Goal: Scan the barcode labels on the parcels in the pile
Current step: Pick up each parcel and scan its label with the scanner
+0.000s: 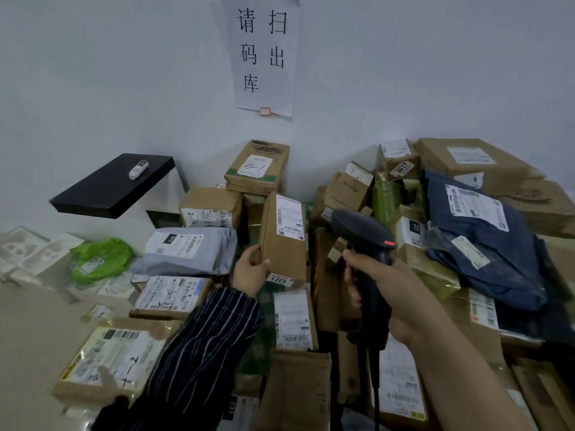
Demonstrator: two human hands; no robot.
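My left hand (250, 271) grips the lower left corner of a brown cardboard parcel (284, 247) and holds it upright above the pile. Its white barcode label (289, 219) faces me. My right hand (378, 283) is wrapped round the handle of a black barcode scanner (362, 241). The scanner's head sits just right of the parcel, level with the label. Its cable hangs down toward me.
Cardboard boxes and poly bags lie heaped all round: a grey bag (189, 250) at the left, a dark blue bag (480, 241) at the right, a box marked 5-1 (258, 168) against the wall. A black shelf (115, 185) sticks out at the left.
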